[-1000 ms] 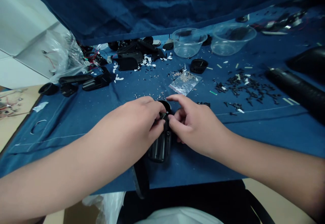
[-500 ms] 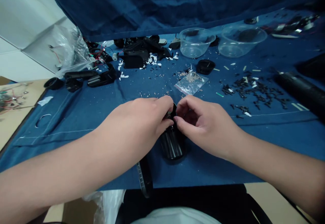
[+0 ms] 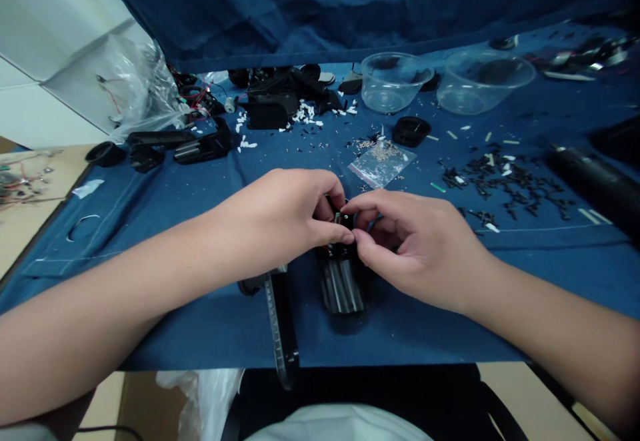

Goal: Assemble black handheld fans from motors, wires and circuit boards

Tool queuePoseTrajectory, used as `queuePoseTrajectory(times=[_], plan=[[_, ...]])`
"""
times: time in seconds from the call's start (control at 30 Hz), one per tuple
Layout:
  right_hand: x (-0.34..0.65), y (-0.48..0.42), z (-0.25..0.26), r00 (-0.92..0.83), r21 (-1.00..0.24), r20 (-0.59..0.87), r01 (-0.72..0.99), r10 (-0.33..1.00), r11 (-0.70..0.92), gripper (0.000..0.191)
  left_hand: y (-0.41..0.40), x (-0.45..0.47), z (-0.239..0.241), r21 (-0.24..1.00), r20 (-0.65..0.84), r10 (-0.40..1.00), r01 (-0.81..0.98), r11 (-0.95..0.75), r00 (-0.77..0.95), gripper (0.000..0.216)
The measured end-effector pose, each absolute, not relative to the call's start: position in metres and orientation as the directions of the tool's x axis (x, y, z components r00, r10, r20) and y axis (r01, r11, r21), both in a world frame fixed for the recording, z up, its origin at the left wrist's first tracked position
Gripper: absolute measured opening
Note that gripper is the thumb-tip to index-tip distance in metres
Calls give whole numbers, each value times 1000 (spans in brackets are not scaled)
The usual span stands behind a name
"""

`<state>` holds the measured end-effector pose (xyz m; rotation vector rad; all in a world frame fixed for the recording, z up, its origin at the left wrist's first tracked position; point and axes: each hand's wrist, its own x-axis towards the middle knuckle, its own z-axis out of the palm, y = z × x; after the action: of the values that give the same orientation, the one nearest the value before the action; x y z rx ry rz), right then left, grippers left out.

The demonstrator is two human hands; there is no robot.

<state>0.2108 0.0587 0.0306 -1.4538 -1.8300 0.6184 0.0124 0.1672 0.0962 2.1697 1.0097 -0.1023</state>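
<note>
A black ribbed plastic housing (image 3: 343, 286) lies on the blue cloth in front of me, its far part open with small internal parts (image 3: 339, 220) showing. My left hand (image 3: 305, 211) is closed over the far left part, index finger and thumb curled round it. From the right, my right hand (image 3: 405, 234) pinches the housing's edge, thumb and index tips almost meeting the left thumb. Whether a tiny piece sits between the fingertips is hidden. Left of the housing, a long black curved part (image 3: 283, 324) reaches over the table's front edge.
A plastic bag of tiny screws (image 3: 383, 163) lies beyond my hands, near a black ring (image 3: 411, 132). Small black pieces (image 3: 515, 184) are scattered at right. Two clear tubs (image 3: 390, 98) stand at the back. Black shells (image 3: 205, 146) and a wire-filled bag (image 3: 135, 88) occupy the left.
My left hand has shifted slightly away from me and its thumb now stretches across the housing. More of the housing's inside and the long curved part show. The view has moved slightly.
</note>
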Motion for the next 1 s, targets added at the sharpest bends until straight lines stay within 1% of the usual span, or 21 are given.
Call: queuePoseTrajectory(times=[0.1, 0.2, 0.47, 0.57, 0.67, 0.73, 0.83, 1.0], plan=[[211, 58, 31, -142, -709, 261, 643, 955, 289, 27, 169, 11, 96, 625, -378, 620, 684, -376, 687, 26], [211, 58, 30, -151, -708, 264, 641, 953, 298, 33, 170, 10, 95, 652, -368, 617, 666, -362, 696, 26], [209, 55, 31, -159, -729, 228, 626, 961, 277, 37, 171, 11, 93, 648, -360, 607, 658, -384, 708, 21], [210, 54, 32, -157, -742, 203, 620, 967, 256, 36, 171, 10, 91, 658, -331, 616, 643, -391, 714, 22], [210, 55, 32, -172, -741, 179, 624, 969, 248, 40, 170, 10, 90, 648, -343, 611, 650, -396, 714, 22], [210, 55, 32, -161, -737, 171, 634, 972, 235, 37, 170, 10, 91, 637, -344, 606, 652, -411, 718, 22], [209, 56, 31, -132, -717, 190, 658, 973, 230, 28, 169, 11, 92, 619, -321, 609, 648, -445, 725, 20], [206, 55, 30, -94, -655, 256, 715, 962, 244, 22, 169, 12, 91, 629, -341, 616, 659, -412, 710, 24]])
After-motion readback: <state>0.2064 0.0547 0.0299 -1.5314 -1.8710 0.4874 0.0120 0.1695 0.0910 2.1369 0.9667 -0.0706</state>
